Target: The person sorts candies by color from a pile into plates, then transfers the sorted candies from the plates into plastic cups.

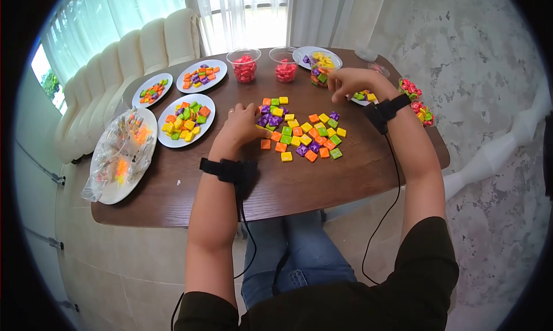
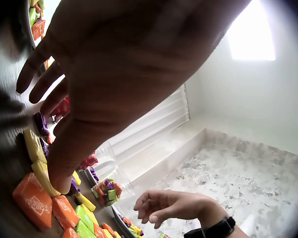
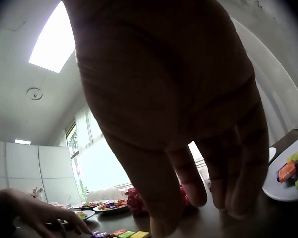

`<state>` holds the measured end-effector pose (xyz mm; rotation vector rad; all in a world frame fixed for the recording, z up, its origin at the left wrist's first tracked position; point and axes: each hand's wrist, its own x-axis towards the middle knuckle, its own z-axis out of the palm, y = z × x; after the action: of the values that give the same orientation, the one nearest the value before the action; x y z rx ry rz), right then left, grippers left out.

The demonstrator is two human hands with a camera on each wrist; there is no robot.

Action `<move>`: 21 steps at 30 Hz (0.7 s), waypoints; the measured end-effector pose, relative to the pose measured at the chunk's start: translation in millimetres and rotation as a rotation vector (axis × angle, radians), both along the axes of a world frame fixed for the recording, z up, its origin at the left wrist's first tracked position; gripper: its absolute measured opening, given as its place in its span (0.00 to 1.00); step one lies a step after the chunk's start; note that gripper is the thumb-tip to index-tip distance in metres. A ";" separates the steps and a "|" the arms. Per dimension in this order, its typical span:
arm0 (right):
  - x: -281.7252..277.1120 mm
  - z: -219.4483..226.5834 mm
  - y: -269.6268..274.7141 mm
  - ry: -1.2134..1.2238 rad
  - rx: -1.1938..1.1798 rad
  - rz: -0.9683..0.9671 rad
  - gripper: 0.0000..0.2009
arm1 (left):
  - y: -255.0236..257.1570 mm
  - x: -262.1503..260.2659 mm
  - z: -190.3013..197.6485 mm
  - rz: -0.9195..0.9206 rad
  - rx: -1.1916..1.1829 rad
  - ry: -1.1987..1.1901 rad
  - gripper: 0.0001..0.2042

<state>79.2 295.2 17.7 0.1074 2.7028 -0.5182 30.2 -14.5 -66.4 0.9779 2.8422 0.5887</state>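
Square wrapped candies (image 1: 304, 140) in yellow, orange, green and purple lie in a loose patch on the table. My left hand (image 1: 241, 126) is at the patch's left edge, its fingers spread over the purple and yellow pieces. In the left wrist view the thumb rests against a yellow candy (image 2: 42, 177), beside an orange candy (image 2: 34, 201). My right hand (image 1: 366, 84) hangs above the table's right side, fingers bent loosely downward with nothing visible between them. Its fingertips are close to a clear cup of mixed candies (image 1: 320, 76), overlapping it in the head view.
Plates of mixed candies (image 1: 199, 123) stand at the left, with a long platter (image 1: 129, 193) holding plastic bags. Two clear cups of red candies (image 1: 245, 70) are at the back. A small plate (image 1: 358, 101) sits under my right hand, and cups of candies (image 1: 423, 115) line the right edge.
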 end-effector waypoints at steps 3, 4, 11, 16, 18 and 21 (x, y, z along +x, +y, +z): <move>33.1 -18.1 -17.3 -0.287 -0.011 -0.060 0.26 | -1.8 4.0 7.8 -0.002 -0.080 -0.029 0.33; 39.7 -23.8 -22.8 -0.258 -0.034 -0.082 0.28 | -1.5 2.6 6.4 -0.018 -0.073 -0.048 0.32; 15.6 -50.5 -54.3 -0.090 -0.257 0.056 0.20 | -0.4 -5.5 -6.7 -0.102 0.051 -0.097 0.28; -14.4 -58.9 -80.9 -0.112 -0.291 0.168 0.11 | -0.6 -5.8 -5.1 -0.080 0.046 -0.119 0.22; -20.8 -58.4 -87.5 -0.118 -0.273 0.195 0.10 | -0.4 -2.5 -1.5 -0.073 0.044 -0.112 0.20; -25.3 -59.1 -88.8 -0.061 -0.205 0.219 0.10 | -2.2 -4.3 -2.1 -0.109 0.044 -0.092 0.19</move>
<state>53.9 206.4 -41.4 -0.2224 2.5436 -0.7069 25.8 -16.7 -68.5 1.0750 2.6873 0.6693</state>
